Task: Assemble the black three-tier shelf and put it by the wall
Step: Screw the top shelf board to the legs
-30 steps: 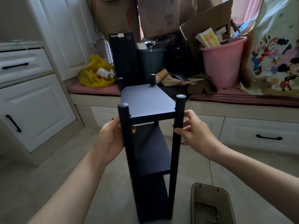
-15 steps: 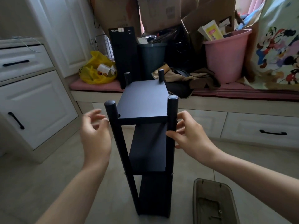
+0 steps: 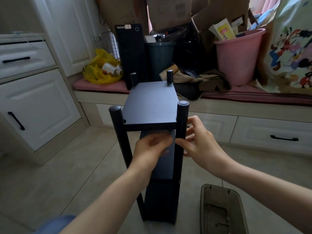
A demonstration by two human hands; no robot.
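The black three-tier shelf (image 3: 152,105) stands upright on the tiled floor (image 3: 67,174), just in front of the drawer-fronted window seat (image 3: 253,115), and it looks tall and narrow for its footprint. The chief risk, as I judge it, is that it tips. Both hands work high up on one corner, so a sideways push or twist there would lever the frame over toward the window seat or onto the floor, with nothing steadying the front left post (image 3: 118,129). A second risk is the joint itself: if the front right post (image 3: 182,115) is not fully seated under the top board, lifting the shelf by that post could pull the corner apart or leave the tiers crooked. The shallow plastic tray (image 3: 239,200) lies on the floor near the shelf's right foot and could be knocked, or the shelf could catch on it, when it is carried to the wall. The right hand (image 3: 202,144) pinches the front right post just below the top board, thumb in front and fingers behind. The left hand (image 3: 150,149) reaches in under the top board, above the middle tier (image 3: 164,166), fingers curled toward the same post. It is blurred, and I cannot tell whether it grips anything.
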